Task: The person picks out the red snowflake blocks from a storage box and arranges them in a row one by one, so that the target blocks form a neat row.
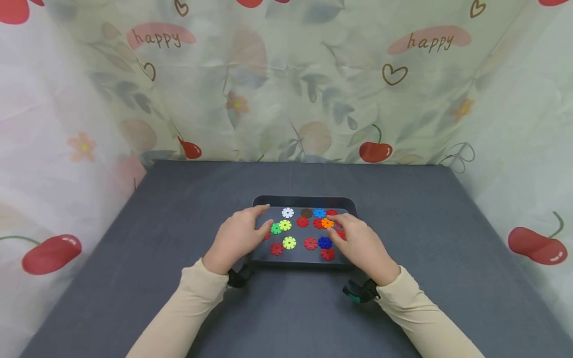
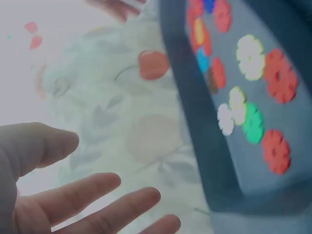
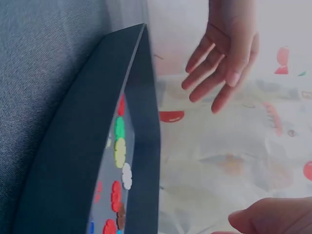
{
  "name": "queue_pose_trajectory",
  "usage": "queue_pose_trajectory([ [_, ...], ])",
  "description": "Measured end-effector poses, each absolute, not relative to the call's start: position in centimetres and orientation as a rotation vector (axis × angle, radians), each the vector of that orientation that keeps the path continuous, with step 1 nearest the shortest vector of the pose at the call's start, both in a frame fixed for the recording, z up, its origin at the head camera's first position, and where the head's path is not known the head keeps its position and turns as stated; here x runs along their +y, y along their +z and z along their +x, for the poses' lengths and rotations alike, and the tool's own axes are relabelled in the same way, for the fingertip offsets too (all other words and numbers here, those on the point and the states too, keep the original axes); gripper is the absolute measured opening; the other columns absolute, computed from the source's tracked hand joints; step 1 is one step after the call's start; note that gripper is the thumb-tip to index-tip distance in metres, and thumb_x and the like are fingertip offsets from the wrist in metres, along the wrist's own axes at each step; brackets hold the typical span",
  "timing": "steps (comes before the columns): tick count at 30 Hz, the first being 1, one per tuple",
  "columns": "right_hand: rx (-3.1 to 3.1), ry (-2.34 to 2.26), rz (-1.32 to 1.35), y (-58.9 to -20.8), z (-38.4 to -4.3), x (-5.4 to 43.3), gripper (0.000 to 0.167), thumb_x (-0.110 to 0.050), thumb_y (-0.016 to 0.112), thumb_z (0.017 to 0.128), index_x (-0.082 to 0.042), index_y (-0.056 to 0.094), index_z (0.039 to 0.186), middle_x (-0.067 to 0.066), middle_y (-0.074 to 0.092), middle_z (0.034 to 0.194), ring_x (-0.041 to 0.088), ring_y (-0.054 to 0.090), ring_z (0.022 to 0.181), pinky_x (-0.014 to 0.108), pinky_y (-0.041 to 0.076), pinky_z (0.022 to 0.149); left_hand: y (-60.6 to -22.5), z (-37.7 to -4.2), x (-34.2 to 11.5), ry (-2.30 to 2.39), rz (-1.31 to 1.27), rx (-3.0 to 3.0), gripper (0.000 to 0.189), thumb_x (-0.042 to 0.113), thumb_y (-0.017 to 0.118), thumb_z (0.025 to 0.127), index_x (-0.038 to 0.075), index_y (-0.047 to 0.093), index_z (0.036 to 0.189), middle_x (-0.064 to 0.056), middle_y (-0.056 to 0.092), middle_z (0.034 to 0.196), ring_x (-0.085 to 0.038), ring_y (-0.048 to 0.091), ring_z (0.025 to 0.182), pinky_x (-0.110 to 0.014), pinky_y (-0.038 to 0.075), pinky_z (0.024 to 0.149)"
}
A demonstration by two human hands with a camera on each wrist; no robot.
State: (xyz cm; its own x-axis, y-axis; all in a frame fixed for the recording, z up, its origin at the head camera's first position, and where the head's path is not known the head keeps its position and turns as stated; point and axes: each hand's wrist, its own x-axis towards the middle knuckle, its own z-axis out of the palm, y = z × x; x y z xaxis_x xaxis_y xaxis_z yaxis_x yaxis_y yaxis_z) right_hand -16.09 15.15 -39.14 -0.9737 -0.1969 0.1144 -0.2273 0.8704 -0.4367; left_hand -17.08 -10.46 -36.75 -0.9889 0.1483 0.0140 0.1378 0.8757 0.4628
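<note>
Both hands hover above a dark, shallow tray (image 1: 304, 201) that holds several flat, flower-shaped notched plastic discs. My left hand (image 1: 239, 233) is over the tray's left side, fingers spread and thumb apart, close to the green disc (image 1: 275, 228); the left wrist view shows nothing in its fingers. Over the right side is my right hand (image 1: 362, 243), relaxed, with fingertips overlapping the orange disc (image 1: 328, 223) in the head view. Its fingers are mostly cut off in the right wrist view. Between the hands lie a white disc (image 1: 288, 213), a yellow disc (image 1: 289, 242), a dark blue disc (image 1: 325, 242) and red discs (image 1: 310, 243).
The tray stands on a table under a dark grey cloth (image 1: 403, 209). Behind and on both sides hang pale printed curtains (image 1: 286, 89) with cherries and leaves. A brown disc (image 1: 306, 213) and a light blue disc (image 1: 319, 213) lie near the tray's far wall.
</note>
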Motion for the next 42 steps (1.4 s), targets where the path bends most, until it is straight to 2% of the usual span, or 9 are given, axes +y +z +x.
queue_pose_trajectory([
  [4, -2.932, 0.822, 0.322, -38.5, -15.9, 15.8, 0.035, -0.024, 0.064, 0.094, -0.011, 0.064, 0.126, 0.011, 0.064, 0.121, 0.013, 0.052, 0.062, 0.025, 0.044, 0.05, -35.7, -17.4, -12.2, 0.931, 0.133, 2.968, 0.048, 0.034, 0.06, 0.095, 0.017, 0.052, 0.14, -0.01, 0.063, 0.128, -0.024, 0.067, 0.086, -0.037, 0.057, 0.068],
  [7, -2.885, 0.894, 0.314, -38.0, -15.8, 16.3, 0.034, -0.023, 0.063, 0.095, -0.012, 0.063, 0.127, 0.009, 0.065, 0.119, 0.016, 0.054, 0.068, 0.027, 0.047, 0.054, -35.6, -17.7, -13.9, 1.088, 0.09, 2.935, 0.046, 0.034, 0.057, 0.097, 0.018, 0.052, 0.14, -0.009, 0.063, 0.128, -0.027, 0.061, 0.113, -0.044, 0.055, 0.088],
  [11, -2.81, 1.021, 0.317, -37.7, -15.8, 16.9, 0.036, -0.022, 0.061, 0.096, -0.011, 0.059, 0.131, 0.01, 0.065, 0.119, 0.022, 0.063, 0.088, 0.035, 0.057, 0.069, -36.0, -17.9, -16.4, 1.302, 0.053, 2.872, 0.041, 0.032, 0.054, 0.099, 0.021, 0.052, 0.139, -0.007, 0.063, 0.126, -0.026, 0.061, 0.113, -0.045, 0.054, 0.088],
  [15, -2.736, 1.166, 0.336, -38.0, -16.1, 17.5, 0.042, -0.024, 0.06, 0.097, -0.01, 0.054, 0.136, 0.011, 0.064, 0.124, 0.025, 0.065, 0.102, 0.042, 0.058, 0.082, -36.8, -18.0, -18.0, 1.577, 0.022, 2.715, 0.04, 0.026, 0.051, 0.102, 0.017, 0.05, 0.141, -0.011, 0.059, 0.132, -0.027, 0.058, 0.117, -0.045, 0.051, 0.096],
  [19, -2.66, 1.386, 0.369, -38.7, -16.7, 17.6, 0.049, -0.027, 0.061, 0.096, -0.012, 0.049, 0.141, 0.011, 0.059, 0.132, 0.026, 0.063, 0.111, 0.041, 0.055, 0.089, -37.8, -18.1, -18.7, 1.822, -0.038, 2.488, 0.044, 0.023, 0.05, 0.102, 0.012, 0.045, 0.144, -0.017, 0.051, 0.14, -0.03, 0.054, 0.124, -0.044, 0.049, 0.101],
  [25, -2.54, 1.747, 0.423, -40.2, -17.6, 17.1, 0.056, -0.021, 0.063, 0.095, -0.012, 0.041, 0.146, 0.014, 0.05, 0.143, 0.03, 0.051, 0.129, 0.036, 0.051, 0.097, -39.7, -18.5, -18.5, 2.013, -0.102, 2.152, 0.051, 0.021, 0.052, 0.101, 0.011, 0.036, 0.149, -0.016, 0.04, 0.15, -0.031, 0.045, 0.134, -0.039, 0.05, 0.1],
  [30, -2.519, 1.864, 0.462, -41.9, -18.0, 16.7, 0.055, -0.021, 0.064, 0.094, -0.009, 0.044, 0.144, 0.017, 0.048, 0.143, 0.032, 0.048, 0.132, 0.028, 0.052, 0.094, -41.3, -18.7, -17.9, 2.035, -0.123, 2.039, 0.056, 0.015, 0.056, 0.099, 0.009, 0.033, 0.15, -0.017, 0.037, 0.151, -0.033, 0.042, 0.136, -0.043, 0.049, 0.101],
  [36, -2.641, 1.816, 0.463, -43.2, -18.2, 15.8, 0.055, -0.022, 0.064, 0.094, -0.006, 0.045, 0.143, 0.015, 0.049, 0.144, 0.032, 0.049, 0.131, 0.044, 0.045, 0.103, -42.5, -19.1, -17.3, 2.003, -0.174, 2.008, 0.058, 0.009, 0.057, 0.098, 0.01, 0.033, 0.151, -0.018, 0.038, 0.151, -0.033, 0.043, 0.135, -0.047, 0.046, 0.104],
  [42, -2.802, 1.655, 0.496, -43.8, -18.6, 15.0, 0.057, -0.022, 0.069, 0.091, -0.007, 0.047, 0.142, 0.014, 0.05, 0.144, 0.035, 0.051, 0.129, 0.048, 0.042, 0.105, -43.3, -19.8, -17.2, 1.964, -0.245, 1.986, 0.058, 0.01, 0.06, 0.096, 0.015, 0.038, 0.149, -0.014, 0.041, 0.15, -0.029, 0.046, 0.134, -0.046, 0.044, 0.106],
])
